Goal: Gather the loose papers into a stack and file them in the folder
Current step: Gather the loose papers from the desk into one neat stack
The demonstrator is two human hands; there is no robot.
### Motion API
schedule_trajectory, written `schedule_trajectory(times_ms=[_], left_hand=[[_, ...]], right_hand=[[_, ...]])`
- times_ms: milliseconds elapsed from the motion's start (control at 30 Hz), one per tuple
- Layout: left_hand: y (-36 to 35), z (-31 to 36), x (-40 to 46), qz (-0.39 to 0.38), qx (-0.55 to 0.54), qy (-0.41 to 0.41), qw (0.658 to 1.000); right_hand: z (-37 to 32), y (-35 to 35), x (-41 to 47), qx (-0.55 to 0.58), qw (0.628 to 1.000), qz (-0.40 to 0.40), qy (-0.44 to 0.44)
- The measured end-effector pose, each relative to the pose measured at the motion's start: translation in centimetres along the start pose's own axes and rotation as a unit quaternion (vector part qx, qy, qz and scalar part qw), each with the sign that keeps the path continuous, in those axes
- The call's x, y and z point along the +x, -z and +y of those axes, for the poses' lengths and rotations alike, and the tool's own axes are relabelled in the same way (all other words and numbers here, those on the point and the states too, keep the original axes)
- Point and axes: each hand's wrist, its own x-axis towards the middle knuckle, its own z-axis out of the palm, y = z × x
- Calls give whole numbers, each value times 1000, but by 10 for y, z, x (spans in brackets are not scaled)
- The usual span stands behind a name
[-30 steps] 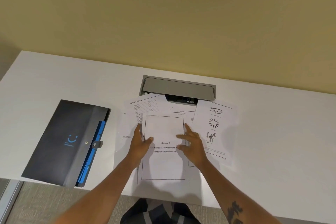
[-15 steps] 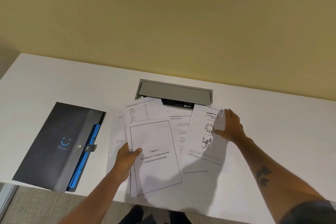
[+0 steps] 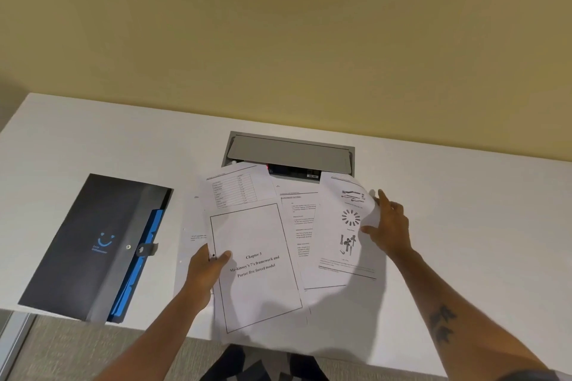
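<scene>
Under the title page [image 3: 257, 269], lower papers [image 3: 305, 226] mostly hidden — hands apart, left hand [image 3: 205, 269] and right hand [image 3: 388, 226] each pinching a sheet.

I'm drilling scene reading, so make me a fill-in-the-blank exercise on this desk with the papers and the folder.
1. The left hand grips the sheet headed Chapter ____.
2. The right hand lifts the edge of the sheet printed with ____.
3. The dark folder lies to the ____ of the papers.
4. The folder's inner dividers are ____.

Missing words: 3; drawings; left; blue

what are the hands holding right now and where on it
Left hand pinches the Chapter 3 sheet at its left edge; right hand grips the diagram sheet at its upper right edge.
</scene>
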Motion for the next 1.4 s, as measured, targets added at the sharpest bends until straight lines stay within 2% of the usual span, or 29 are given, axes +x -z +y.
schedule_trajectory(times_ms=[133,233,333,467,633,900,1067,1400], left_hand=[[1,-1,-2,-8,7,-8,1000],[2,-3,-3,-16,21,-15,1000],[3,-1,-8,-13,15,-22,1000],[6,5,-21,-7,9,-42,999],[17,9,-29,-15,-10,-41,999],[35,15,-48,-70,-63,-31,995],[38,6,-52,-96,-59,-16,994],[32,-13,-67,-128,-79,25,988]], right_hand=[[-4,-1,-23,74,993,22,-93],[-2,0,-37,176,969,40,-171],[-2,-1,-50,279,944,68,-166],[-6,2,-69,311,939,74,-128],[-8,3,-83,369,919,57,-130],[-42,1,-108,448,888,-18,-96],[-76,-14,-126,478,867,-105,-91],[-117,-30,-158,441,854,-276,-11]])
